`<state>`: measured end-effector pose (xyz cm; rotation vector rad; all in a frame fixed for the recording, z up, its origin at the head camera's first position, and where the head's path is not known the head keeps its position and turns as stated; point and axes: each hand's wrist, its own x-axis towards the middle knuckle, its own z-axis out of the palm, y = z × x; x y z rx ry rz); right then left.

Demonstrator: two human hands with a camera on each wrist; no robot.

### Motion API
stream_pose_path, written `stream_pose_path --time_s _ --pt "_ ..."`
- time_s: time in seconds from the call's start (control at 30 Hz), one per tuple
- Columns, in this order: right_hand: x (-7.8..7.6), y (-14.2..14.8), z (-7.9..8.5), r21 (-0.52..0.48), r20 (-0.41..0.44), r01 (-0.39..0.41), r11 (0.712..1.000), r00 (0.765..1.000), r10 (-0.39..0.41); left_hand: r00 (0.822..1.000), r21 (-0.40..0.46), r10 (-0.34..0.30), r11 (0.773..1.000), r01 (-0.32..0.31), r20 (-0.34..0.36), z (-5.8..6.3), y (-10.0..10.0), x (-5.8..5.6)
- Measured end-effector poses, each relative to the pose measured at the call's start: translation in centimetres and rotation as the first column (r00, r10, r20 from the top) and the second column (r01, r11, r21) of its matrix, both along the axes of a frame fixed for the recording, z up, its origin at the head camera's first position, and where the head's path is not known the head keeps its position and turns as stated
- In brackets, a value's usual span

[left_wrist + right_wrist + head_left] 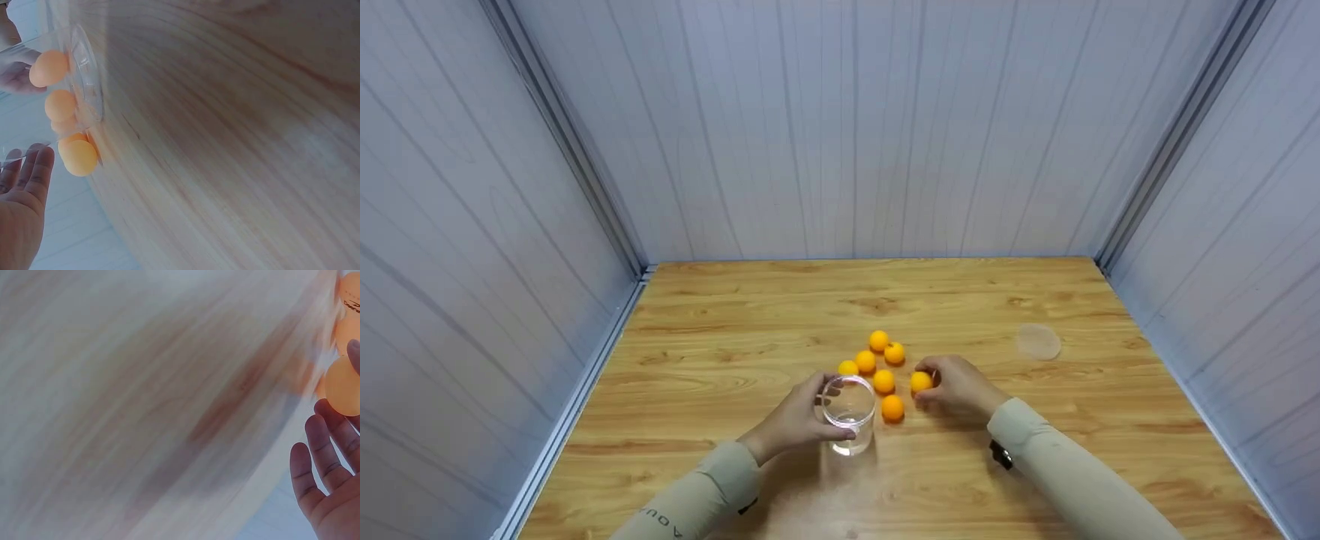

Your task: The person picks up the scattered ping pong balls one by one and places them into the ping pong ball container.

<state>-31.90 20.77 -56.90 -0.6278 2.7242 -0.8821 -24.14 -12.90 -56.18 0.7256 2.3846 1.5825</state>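
Observation:
In the head view my left hand (791, 421) grips a clear plastic jar (853, 439), thumb on its near side and fingers on the far side. The jar stands upright on the table, its mouth uncovered, with no ball visible inside. My right hand (964, 388) pinches an orange ping-pong ball (921, 382) between thumb and forefinger; the right wrist view shows this ball (342, 387) with the other fingers spread apart. Several more orange ping-pong balls (884, 381) lie loose between the hands and behind the jar. Through the jar wall the left wrist view shows some balls (60, 105).
A thin translucent round disc (1039, 341), like a lid, lies flat on the right of the wooden table (720, 322). Pale panel walls (855, 135) enclose the table at the back and both sides.

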Motion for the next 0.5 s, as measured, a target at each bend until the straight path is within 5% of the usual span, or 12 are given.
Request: stream_pose_path --time_s 0.5 --pt "-0.33 0.01 1.0 -0.007 -0.038 0.003 1.0 0.999 -0.003 1.0 0.027 0.001 1.0 -0.002 0.027 -0.02 0.32 -0.25"
